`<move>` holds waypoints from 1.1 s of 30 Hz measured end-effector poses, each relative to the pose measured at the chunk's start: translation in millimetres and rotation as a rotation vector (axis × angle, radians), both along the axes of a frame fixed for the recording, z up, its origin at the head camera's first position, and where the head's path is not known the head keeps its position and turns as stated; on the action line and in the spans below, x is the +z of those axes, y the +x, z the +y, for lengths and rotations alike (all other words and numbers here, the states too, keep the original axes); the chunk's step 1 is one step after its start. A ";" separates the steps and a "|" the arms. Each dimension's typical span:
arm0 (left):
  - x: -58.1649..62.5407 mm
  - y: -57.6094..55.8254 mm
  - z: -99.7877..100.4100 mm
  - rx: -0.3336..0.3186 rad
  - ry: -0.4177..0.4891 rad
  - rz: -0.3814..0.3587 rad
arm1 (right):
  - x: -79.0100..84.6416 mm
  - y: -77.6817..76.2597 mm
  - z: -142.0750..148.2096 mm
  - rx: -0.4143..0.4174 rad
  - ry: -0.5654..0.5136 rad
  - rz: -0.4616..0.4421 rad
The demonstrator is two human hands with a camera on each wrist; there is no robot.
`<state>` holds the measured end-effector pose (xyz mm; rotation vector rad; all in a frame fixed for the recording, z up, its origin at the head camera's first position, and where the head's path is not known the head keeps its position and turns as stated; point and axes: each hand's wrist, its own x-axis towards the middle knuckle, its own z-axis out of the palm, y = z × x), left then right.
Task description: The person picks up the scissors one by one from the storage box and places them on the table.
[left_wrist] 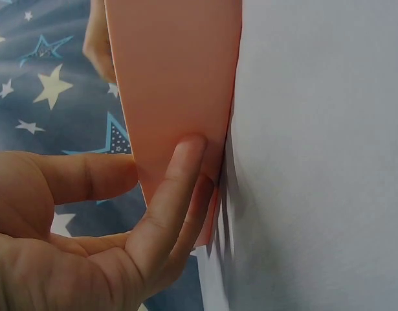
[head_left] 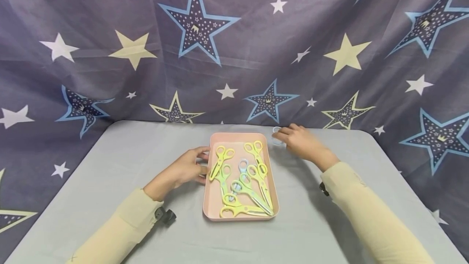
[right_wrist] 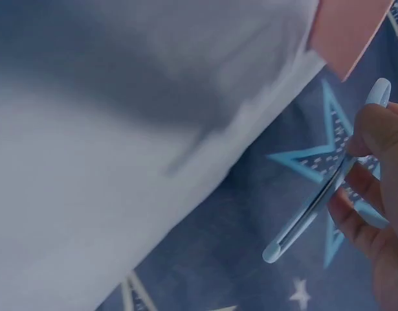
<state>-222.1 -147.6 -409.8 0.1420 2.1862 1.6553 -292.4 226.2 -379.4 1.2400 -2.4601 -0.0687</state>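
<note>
My right hand (head_left: 302, 141) pinches a pair of light blue scissors (right_wrist: 305, 217) by the handle, beyond the tray's upper right corner. Its blades look closed in the right wrist view. A pink rectangular tray (head_left: 238, 136) lies on the table, with my left hand (head_left: 185, 169) at its left side. In the left wrist view, extended fingers (left_wrist: 176, 188) touch the tray's outer wall. Several scissors lie inside: yellow scissors (head_left: 239, 209) near the front, others along both sides, green scissors (head_left: 253, 194) and a partly covered blue pair (head_left: 243, 165).
A grey cloth covers the table (head_left: 146, 150). Behind it hangs a dark curtain (head_left: 238, 72) printed with stars, meeting the table's back edge close to my right hand. Dark wrist devices (head_left: 166, 216) sit at both sleeve cuffs.
</note>
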 end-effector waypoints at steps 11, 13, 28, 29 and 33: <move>2.1 1.6 -1.9 0.005 -0.010 -0.007 | -21.3 -2.6 21.0 -0.066 -0.010 -0.129; 2.1 1.6 -1.9 0.005 -0.013 -0.006 | -23.6 -1.7 21.3 -0.080 -0.012 -0.173; 1.8 1.3 1.0 0.001 0.029 -0.010 | -40.0 -0.8 29.0 -0.139 -0.005 -0.300; 1.4 1.2 1.0 0.001 0.030 -0.010 | -40.2 -0.6 29.4 -0.139 -0.014 -0.306; 1.1 0.8 0.8 0.003 0.029 -0.012 | -39.3 -0.7 31.1 -0.149 -0.053 -0.332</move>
